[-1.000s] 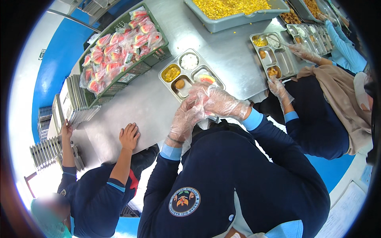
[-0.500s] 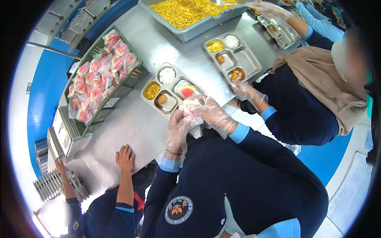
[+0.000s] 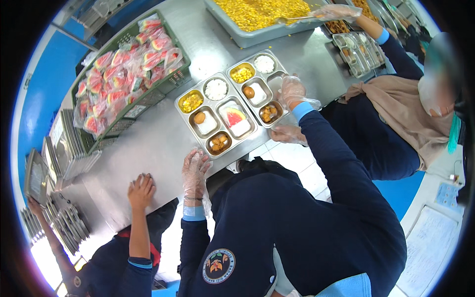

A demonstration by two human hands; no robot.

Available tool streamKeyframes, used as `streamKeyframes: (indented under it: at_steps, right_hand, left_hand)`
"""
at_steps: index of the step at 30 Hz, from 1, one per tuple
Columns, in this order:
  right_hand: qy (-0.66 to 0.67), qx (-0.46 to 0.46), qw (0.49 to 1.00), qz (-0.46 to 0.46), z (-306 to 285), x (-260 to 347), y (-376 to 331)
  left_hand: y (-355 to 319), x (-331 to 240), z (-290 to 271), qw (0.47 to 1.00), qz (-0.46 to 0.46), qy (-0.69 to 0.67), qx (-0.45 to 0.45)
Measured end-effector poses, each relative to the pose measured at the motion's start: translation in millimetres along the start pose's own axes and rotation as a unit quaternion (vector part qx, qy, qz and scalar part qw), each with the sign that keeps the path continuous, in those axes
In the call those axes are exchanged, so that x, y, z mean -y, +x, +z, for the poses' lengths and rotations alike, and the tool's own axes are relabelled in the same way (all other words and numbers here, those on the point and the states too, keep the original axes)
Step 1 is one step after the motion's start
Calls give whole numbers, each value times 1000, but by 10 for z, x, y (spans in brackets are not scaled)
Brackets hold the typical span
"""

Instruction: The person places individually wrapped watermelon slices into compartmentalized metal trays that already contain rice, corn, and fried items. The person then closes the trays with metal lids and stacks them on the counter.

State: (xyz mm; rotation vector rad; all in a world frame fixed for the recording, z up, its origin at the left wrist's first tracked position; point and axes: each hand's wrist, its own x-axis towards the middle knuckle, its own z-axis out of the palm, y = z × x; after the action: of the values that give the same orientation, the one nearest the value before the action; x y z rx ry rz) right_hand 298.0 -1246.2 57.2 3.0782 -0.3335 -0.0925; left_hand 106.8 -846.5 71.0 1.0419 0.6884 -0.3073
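Observation:
A steel compartment tray [image 3: 213, 116] lies on the table in front of me, holding rice, yellow corn, a brown egg, brown cubes and a watermelon slice [image 3: 234, 117]. My gloved left hand [image 3: 196, 173] is at its near left corner, fingers a little apart, with nothing visible in them. Against its right side sits a second compartment tray [image 3: 261, 113] with rice, corn, an egg and brown cubes. My gloved right hand [image 3: 293, 91] grips this tray's right edge, partly covering a compartment. A co-worker's gloved hand [image 3: 289, 133] is at the near right corner.
A green crate [image 3: 170, 81] of bagged watermelon slices stands left. A grey tub [image 3: 247, 38] of corn is at the back, where the co-worker's other hand holds a spoon [image 3: 297, 20]. Stacked trays [image 3: 79, 153] and another person's hand [image 3: 142, 190] are at the left. More filled trays [image 3: 358, 54] stand right.
My hands have parted and the crumpled plastic between them is out of sight. The second tray has come left against the first, my right hand on it. Brown cubes now show in the first tray.

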Motion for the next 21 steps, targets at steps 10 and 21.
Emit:
streamKeyframes:
  at_steps: [10, 21]
  right_hand:
    - [243, 57, 967, 55, -60, -112, 127]
    - [119, 73, 989, -52, 155, -235, 51]
  left_hand:
    - [112, -19, -292, 1000, -21, 13, -7]
    - [313, -260, -88, 993, -25, 115, 31]
